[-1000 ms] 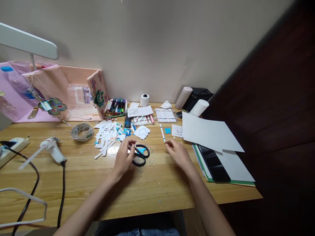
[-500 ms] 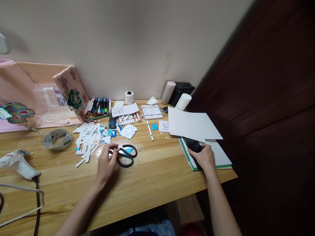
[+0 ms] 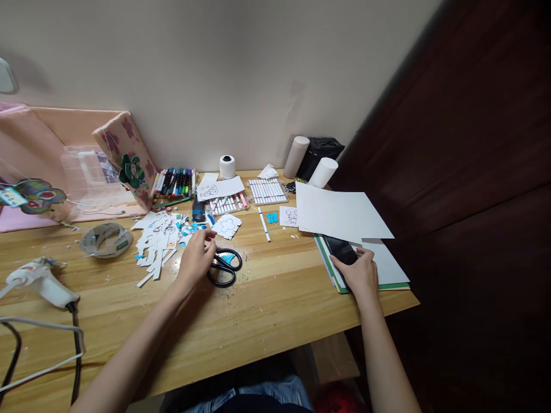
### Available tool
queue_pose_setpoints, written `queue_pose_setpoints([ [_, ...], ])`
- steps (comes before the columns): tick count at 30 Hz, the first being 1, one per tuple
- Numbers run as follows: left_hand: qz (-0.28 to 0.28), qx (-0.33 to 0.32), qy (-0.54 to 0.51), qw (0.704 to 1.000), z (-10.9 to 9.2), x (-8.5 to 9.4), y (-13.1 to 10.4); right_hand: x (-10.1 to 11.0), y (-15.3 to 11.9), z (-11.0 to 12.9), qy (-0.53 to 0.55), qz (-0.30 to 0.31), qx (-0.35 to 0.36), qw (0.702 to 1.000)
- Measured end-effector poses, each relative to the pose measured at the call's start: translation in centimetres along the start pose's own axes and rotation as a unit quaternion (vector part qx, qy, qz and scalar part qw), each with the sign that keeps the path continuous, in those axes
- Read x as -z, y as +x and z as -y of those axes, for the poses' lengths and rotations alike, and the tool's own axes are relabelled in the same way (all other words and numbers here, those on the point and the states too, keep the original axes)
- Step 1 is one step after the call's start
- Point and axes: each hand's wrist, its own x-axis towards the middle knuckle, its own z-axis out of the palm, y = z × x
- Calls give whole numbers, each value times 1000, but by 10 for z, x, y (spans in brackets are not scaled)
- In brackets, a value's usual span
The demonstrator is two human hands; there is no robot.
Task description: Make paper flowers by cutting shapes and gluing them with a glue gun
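My left hand (image 3: 198, 253) hovers beside black-handled scissors (image 3: 224, 268), its fingers bent but apart with nothing visible in them. The fingertips point toward a white paper piece with a flower outline (image 3: 227, 227). Part of the scissors is hidden behind my hand; a blue scrap shows by their handles. My right hand (image 3: 360, 269) grips a flat black phone-like slab (image 3: 342, 250) by its sides. The slab lies on a stack of white and green sheets (image 3: 390, 267), its far end under a large white sheet (image 3: 340, 212).
White paper strips (image 3: 157, 244) lie left of my left hand, with a tape roll (image 3: 106, 240) and a corded glue gun (image 3: 45, 285) beyond. Behind are marker sets (image 3: 267, 191), a thread spool (image 3: 227, 167) and a pink box (image 3: 124, 132). A blue flower cutout (image 3: 272, 217) lies mid-table.
My left hand has shifted forward and slightly right, from the scissors' handles toward the flower drawing. My right hand stays on the black slab. The view has moved slightly.
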Motion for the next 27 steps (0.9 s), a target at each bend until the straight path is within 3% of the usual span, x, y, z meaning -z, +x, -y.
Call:
queue_pose_setpoints([
  [2, 18, 15, 101, 995, 3, -8, 19, 2, -4, 3, -11, -25, 23, 999],
  [4, 21, 28, 134, 990, 4, -18, 36, 6, -11, 14, -12, -49, 52, 997],
  [6, 15, 38, 158, 987, 3, -27, 50, 11, -25, 35, 30, -24, 86, 996],
  [8, 6, 50, 188, 981, 0, -34, 59, 13, -44, 65, 111, 95, 166, 975],
  [10, 4, 67, 222, 973, -3, -38, 64, 10, -65, 100, 178, 227, 268, 919],
  [13, 17, 94, 232, 968, -4, -38, 70, -7, -92, 149, 192, 285, 389, 855],
  [18, 44, 132, 111, 984, 8, -32, 79, -42, -106, 192, 115, 290, 462, 830],
  [22, 62, 117, 50, 990, 16, -28, 80, -50, -107, 196, 91, 273, 451, 845],
  [27, 45, 85, -21, 995, 11, -14, 73, -49, -117, 197, 59, 247, 485, 837],
])
